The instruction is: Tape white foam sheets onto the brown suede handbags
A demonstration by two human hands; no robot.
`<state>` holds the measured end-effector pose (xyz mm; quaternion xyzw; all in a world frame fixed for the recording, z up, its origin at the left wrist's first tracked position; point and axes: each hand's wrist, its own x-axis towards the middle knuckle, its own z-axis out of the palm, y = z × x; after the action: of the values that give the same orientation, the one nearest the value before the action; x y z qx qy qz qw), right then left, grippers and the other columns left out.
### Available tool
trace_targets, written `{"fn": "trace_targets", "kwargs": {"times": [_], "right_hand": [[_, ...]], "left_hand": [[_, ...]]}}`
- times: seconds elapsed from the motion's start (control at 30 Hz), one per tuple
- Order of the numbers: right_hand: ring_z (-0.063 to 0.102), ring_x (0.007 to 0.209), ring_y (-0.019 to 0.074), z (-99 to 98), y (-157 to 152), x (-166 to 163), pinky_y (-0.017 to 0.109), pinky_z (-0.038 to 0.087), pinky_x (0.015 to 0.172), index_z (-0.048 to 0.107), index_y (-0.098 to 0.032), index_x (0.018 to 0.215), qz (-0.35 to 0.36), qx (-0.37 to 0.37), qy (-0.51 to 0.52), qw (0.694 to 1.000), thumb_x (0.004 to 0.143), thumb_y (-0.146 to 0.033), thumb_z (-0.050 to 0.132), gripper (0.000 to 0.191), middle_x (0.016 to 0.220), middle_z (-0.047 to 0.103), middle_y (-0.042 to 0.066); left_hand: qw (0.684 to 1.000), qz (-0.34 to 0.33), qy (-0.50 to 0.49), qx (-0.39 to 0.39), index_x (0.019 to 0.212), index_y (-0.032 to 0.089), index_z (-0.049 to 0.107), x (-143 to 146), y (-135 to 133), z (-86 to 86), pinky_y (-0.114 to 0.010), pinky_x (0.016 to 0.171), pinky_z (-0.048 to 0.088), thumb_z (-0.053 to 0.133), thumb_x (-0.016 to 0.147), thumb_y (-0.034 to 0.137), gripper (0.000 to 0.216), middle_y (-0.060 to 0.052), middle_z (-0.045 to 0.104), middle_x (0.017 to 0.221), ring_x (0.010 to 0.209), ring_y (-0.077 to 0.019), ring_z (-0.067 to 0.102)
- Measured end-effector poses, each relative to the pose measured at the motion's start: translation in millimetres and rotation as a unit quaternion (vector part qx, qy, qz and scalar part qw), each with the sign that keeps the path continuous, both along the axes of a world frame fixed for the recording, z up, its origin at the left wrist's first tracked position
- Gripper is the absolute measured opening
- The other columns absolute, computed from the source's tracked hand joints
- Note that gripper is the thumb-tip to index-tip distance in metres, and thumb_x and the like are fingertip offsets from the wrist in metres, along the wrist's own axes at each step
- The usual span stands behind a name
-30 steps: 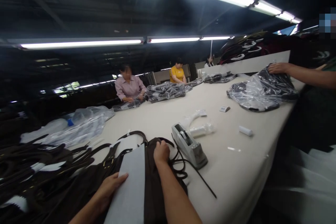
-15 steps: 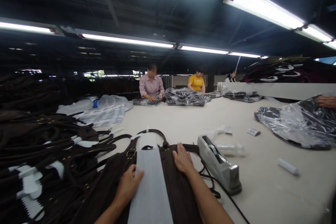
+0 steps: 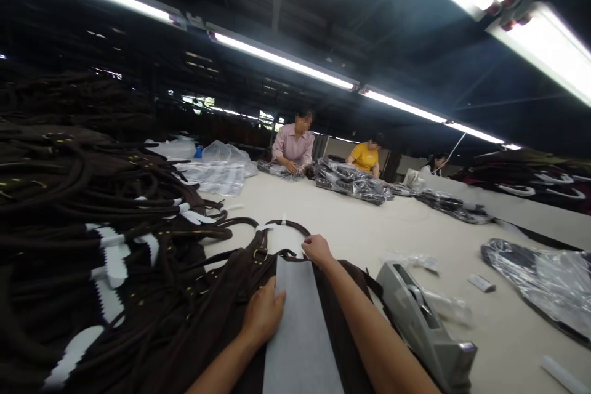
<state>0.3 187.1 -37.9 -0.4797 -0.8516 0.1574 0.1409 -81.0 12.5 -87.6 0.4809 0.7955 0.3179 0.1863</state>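
Right hand (image 3: pixel 318 251) has shifted to the handle (image 3: pixel 298 226), fingers (image 3: pixel 309 245) curled (hold unclear, as with left hand (image 3: pixel 264 314)), tape dispenser (image 3: pixel 428 333) alongside.

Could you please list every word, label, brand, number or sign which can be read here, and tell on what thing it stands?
No text can be read.
Small white label on the table: dark marks, too small to read.
Yellow shirt: small pale patch, too blurred to read.
Grey strip by the left hand: no writing visible.
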Motion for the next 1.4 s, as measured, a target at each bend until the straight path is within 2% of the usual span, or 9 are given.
{"fn": "trace_targets", "kwargs": {"times": [0.1,0.23,0.3,0.4,0.57,0.77,0.93,1.1,1.4], "right_hand": [[0.064,0.100,0.0224,-26.6,15,-21,0.025,0.046,0.080,0.071,-0.015,0.103,-0.022,-0.037,0.008,0.999,0.077,-0.037,0.065,0.035,0.105,0.071,0.010],[0.056,0.116,0.0299,-53.5,39,-29,0.037,0.043,0.088,0.060,-0.010,0.121,-0.074,-0.055,0.053,0.994,0.087,-0.049,0.048,0.053,0.128,0.057,0.022],[0.055,0.117,0.0311,-59.3,53,-31,0.037,0.043,0.089,0.063,-0.010,0.113,-0.077,-0.081,0.086,0.990,0.086,-0.049,0.051,0.050,0.124,0.059,0.023],[0.061,0.106,0.0289,-65.3,69,-35,0.033,0.045,0.084,0.068,-0.012,0.094,-0.045,-0.144,0.157,0.976,0.070,-0.044,0.070,0.040,0.105,0.069,0.016],[0.066,0.077,0.0202,-70.5,75,-39,0.028,0.049,0.069,0.068,-0.014,0.080,0.020,-0.265,0.324,0.908,0.061,-0.037,0.076,0.030,0.080,0.072,0.007],[0.066,0.076,0.0166,-55.8,64,-33,0.027,0.051,0.072,0.069,-0.016,0.091,0.074,-0.346,0.482,0.802,0.052,-0.038,0.083,0.048,0.089,0.073,0.007],[0.067,0.075,0.0136,-44.0,50,-26,0.023,0.050,0.070,0.069,-0.016,0.090,0.061,-0.348,0.545,0.760,0.056,-0.045,0.082,0.046,0.086,0.074,0.006],[0.069,0.081,0.0172,-34.3,38,-10,0.025,0.051,0.069,0.069,-0.017,0.090,0.015,-0.339,0.557,0.758,0.059,-0.043,0.081,0.042,0.089,0.074,0.007],[0.068,0.083,0.0248,-42.1,-12,31,0.033,0.052,0.077,0.070,-0.014,0.083,0.026,-0.337,0.506,0.794,0.053,-0.050,0.081,0.048,0.077,0.073,0.008]], "left_hand": [[0.999,0.028,-0.029,-0.013,0.141,0.010,0.033,-1,0,1.0,-0.029,0.090,0.041,0.046,0.088,0.022,0.056,-0.016,0.065,0.121,0.112,-0.0242,0.061],[0.996,0.054,-0.074,-0.008,0.146,0.009,0.025,-2,3,3.5,-0.029,0.096,0.038,0.047,0.086,0.019,0.064,-0.017,0.059,0.131,0.118,-0.0246,0.057],[0.994,0.057,-0.088,0.002,0.145,0.012,0.029,-2,5,5.4,-0.029,0.097,0.038,0.048,0.086,0.018,0.062,-0.015,0.059,0.132,0.119,-0.0244,0.056],[0.992,0.060,-0.114,0.006,0.142,0.015,0.035,-2,6,8.0,-0.030,0.093,0.040,0.049,0.086,0.019,0.058,-0.014,0.061,0.128,0.116,-0.0244,0.058],[0.992,0.050,-0.117,0.020,0.139,0.018,0.040,-3,7,6.7,-0.028,0.087,0.040,0.054,0.083,0.019,0.058,-0.010,0.067,0.118,0.110,-0.0230,0.061],[0.991,0.029,-0.126,0.034,0.127,0.020,0.050,-6,10,-1.9,-0.025,0.077,0.041,0.054,0.081,0.019,0.046,-0.005,0.072,0.097,0.093,-0.0200,0.065],[0.991,0.015,-0.125,0.054,0.111,0.017,0.057,-11,16,-7.2,-0.025,0.066,0.037,0.050,0.084,0.022,0.028,-0.003,0.068,0.078,0.076,-0.0185,0.062],[0.991,-0.024,-0.115,0.070,0.071,0.018,0.055,-13,21,-10.7,-0.025,0.057,0.029,0.052,0.081,0.020,0.010,0.002,0.055,0.062,0.062,-0.0149,0.052],[0.966,-0.126,-0.145,0.170,0.065,0.019,0.048,-7,15,-7.9,-0.023,0.061,0.034,0.051,0.076,0.024,0.012,0.004,0.051,0.064,0.065,-0.0132,0.048]]}}
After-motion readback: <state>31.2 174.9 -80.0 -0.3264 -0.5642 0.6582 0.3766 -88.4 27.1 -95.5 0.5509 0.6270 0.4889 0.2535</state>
